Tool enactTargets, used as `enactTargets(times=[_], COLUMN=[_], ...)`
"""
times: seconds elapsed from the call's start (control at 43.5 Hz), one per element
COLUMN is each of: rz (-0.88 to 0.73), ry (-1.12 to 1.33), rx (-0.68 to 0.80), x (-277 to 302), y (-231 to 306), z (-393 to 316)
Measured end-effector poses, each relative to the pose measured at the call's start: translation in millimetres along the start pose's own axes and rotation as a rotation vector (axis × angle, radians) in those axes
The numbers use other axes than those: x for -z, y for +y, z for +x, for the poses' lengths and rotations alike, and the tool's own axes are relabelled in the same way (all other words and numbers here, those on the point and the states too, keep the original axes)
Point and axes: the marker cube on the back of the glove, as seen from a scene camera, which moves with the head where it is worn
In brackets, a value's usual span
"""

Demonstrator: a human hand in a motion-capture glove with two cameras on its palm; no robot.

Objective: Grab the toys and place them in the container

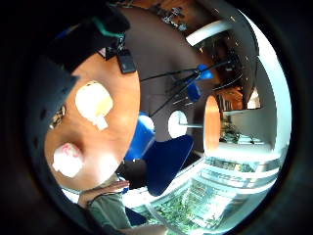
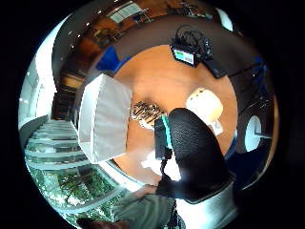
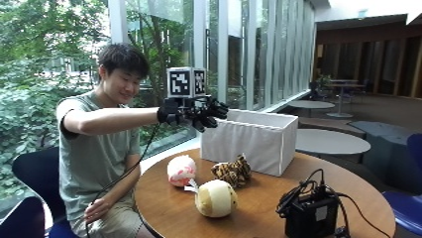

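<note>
Black device (image 3: 310, 214) with cables sits nearest, on the round table (image 3: 264, 203).
Three toys lie on the table in front of the white box (image 3: 249, 139): cream ball (image 3: 215, 198), pink-white toy (image 3: 181, 170), striped toy (image 3: 231, 171). Inside of the box is not visible. Gloved right hand (image 3: 198, 113) hangs raised beside the box, fingers relaxed, holding nothing.

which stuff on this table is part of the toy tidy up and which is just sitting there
Part of the job: pink and white toy, striped toy, cream round toy, white container, gloved right hand.

Just lying about: black device with cables.
</note>
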Motion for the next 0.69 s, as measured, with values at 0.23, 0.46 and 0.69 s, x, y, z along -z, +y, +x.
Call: enactTargets(times=[0.23, 0.46, 0.69], rz=[-0.056, -0.189, -0.371], ry=[-0.02, -0.043, -0.054], rx=[0.02, 0.002, -0.047], x=[-36.1, -99.0, -182.1], y=[-25.1, -40.3, -41.1], z=[1.9, 3.7, 6.4])
